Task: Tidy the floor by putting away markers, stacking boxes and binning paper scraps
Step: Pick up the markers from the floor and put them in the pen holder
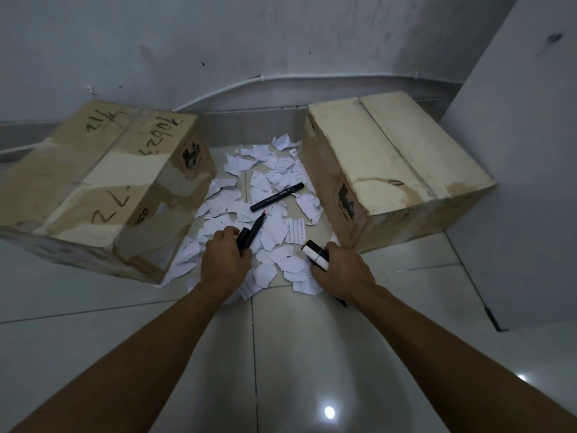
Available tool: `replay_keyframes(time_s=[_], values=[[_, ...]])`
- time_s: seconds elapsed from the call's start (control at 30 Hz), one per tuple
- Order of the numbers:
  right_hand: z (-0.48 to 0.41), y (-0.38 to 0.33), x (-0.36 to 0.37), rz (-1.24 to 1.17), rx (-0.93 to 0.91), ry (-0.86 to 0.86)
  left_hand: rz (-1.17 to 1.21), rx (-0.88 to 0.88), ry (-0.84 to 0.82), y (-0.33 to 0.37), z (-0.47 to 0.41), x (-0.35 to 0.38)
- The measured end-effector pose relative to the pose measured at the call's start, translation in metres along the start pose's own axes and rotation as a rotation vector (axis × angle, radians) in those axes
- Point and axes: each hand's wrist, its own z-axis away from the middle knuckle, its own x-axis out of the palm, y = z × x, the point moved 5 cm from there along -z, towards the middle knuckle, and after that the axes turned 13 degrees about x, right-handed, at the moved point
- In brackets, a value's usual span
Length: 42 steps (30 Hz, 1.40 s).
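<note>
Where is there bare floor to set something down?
Bare tile floor near the camera, in front of the left box and right box. Crowded: the gap between them, covered in paper scraps with a loose marker.

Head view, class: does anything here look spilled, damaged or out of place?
Yes. Torn scraps litter the floor between left box and right box; a capped marker lies loose on them; the left hand holds an uncapped marker, red tip bare. The right box's top is stained.
</note>
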Motion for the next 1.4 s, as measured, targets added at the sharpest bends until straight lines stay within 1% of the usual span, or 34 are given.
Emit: replay_keyframes(time_s=[0.17,0.23,0.3,0.4,0.5,0.57,0.67,0.73,0.8,1.0,1.07,1.13,1.2,1.33,1.4], values=[[-0.005,-0.019,-0.006,-0.361,-0.02,-0.091,0.008,-0.085,0.008,-0.002,-0.003,0.002],[-0.008,-0.028,-0.01,-0.504,0.017,-0.107,0.007,-0.101,0.035,-0.001,-0.004,0.002],[-0.011,-0.036,-0.01,-0.626,0.096,-0.15,0.04,-0.113,0.074,-0.001,-0.004,0.001],[-0.017,-0.047,-0.003,-0.879,0.236,-0.332,0.137,-0.127,0.116,0.002,-0.007,-0.002],[-0.02,-0.061,0.005,-1.239,0.278,-0.558,0.152,-0.099,0.128,0.009,-0.02,-0.008],[-0.023,-0.065,0.008,-1.342,0.293,-0.641,0.13,-0.083,0.126,0.012,-0.032,-0.011],[-0.03,-0.065,0.015,-1.33,0.287,-0.641,0.095,-0.047,0.137,0.017,-0.055,-0.013],[-0.035,-0.06,0.018,-1.245,0.275,-0.547,0.058,-0.019,0.133,0.022,-0.071,-0.013],[-0.041,-0.055,0.021,-1.164,0.237,-0.449,0.003,0.025,0.093,0.027,-0.089,-0.007],[-0.048,-0.049,0.022,-1.049,0.168,-0.368,-0.162,0.189,-0.004,0.045,-0.12,0.02],[-0.051,-0.047,0.02,-1.015,0.164,-0.341,-0.184,0.228,0.014,0.048,-0.12,0.027],[-0.054,-0.046,0.018,-1.002,0.17,-0.333,-0.188,0.255,0.041,0.049,-0.12,0.029],[-0.057,-0.046,0.017,-1.007,0.178,-0.338,-0.223,0.271,0.03,0.05,-0.121,0.031],[-0.059,-0.049,0.016,-1.017,0.205,-0.351,-0.377,0.242,-0.02,0.052,-0.121,0.035],[-0.058,-0.049,0.017,-1.03,0.221,-0.361,-0.395,0.216,-0.005,0.05,-0.119,0.032]])
